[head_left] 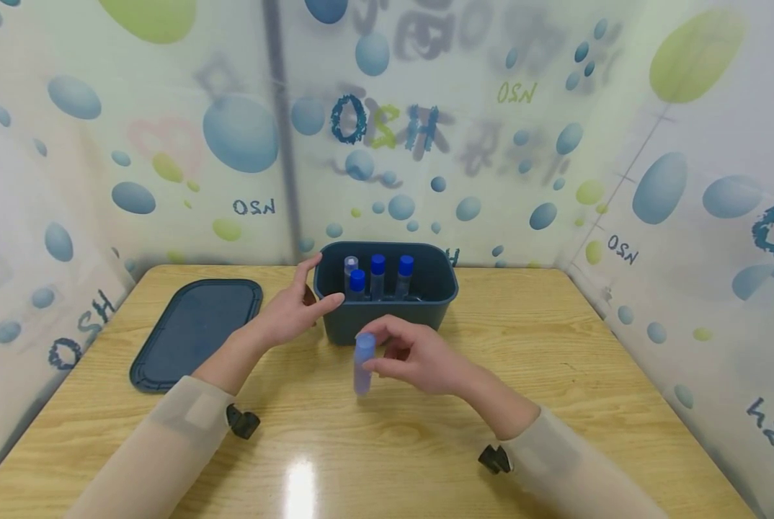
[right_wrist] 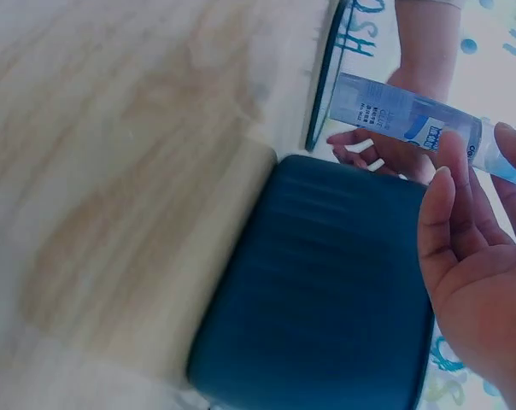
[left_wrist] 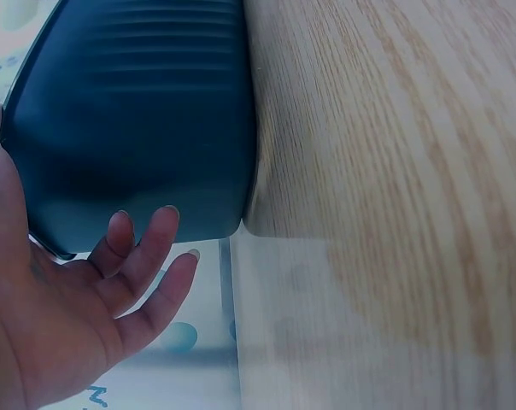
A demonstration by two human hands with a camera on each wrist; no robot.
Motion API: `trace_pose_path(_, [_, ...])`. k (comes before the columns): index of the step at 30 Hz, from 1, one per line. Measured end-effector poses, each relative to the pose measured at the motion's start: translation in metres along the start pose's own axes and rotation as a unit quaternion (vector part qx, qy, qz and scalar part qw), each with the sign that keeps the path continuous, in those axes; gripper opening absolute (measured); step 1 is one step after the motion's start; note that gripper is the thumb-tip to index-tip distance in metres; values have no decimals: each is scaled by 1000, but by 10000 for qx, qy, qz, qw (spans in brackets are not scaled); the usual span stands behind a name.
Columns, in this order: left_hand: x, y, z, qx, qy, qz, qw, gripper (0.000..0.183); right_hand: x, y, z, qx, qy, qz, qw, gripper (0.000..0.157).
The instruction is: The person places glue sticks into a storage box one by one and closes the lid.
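My right hand (head_left: 426,357) pinches a clear glue bottle (head_left: 363,367) by its blue-capped end, between thumb and fingers. The bottle is upright in front of the dark blue bin; its printed label shows in the right wrist view, where the bottle (right_wrist: 403,115) lies across the top. My left hand (head_left: 290,310) rests at the left end of the bin (head_left: 387,317), thumb on the front rim and index finger at the back left corner. In the left wrist view the other fingers (left_wrist: 160,239) stay loosely bent beside the bin's end wall. Several similar bottles (head_left: 377,277) stand inside.
A dark blue lid (head_left: 199,328) lies flat on the wooden table (head_left: 523,346), left of the bin. Behind the table and along both sides hang printed curtains (head_left: 374,180) with blue and green spots. Each sleeve carries a small black clip (head_left: 243,422) near the wrist.
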State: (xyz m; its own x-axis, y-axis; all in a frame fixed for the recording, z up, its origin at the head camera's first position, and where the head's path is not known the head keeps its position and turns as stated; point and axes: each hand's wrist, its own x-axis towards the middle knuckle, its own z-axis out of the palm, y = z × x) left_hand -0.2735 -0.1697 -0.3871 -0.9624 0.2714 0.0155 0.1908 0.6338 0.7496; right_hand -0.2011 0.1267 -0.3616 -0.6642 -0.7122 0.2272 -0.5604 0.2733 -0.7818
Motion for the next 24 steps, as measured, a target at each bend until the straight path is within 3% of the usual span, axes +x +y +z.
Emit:
trace_pose_path(10, [0, 0, 0, 49, 5, -10, 10000, 107, -12, -18, -32, -218, 684, -90, 9974, 38])
trace_pose_path(20, [0, 0, -2, 6, -59, -43, 10000, 107, -13, -34, -65, -240, 1598, 117, 9868, 41])
trace_pose_path(24, [0, 0, -2, 19, -65, -57, 10000, 107, -10, -35, -74, -157, 1901, -37, 9816, 41])
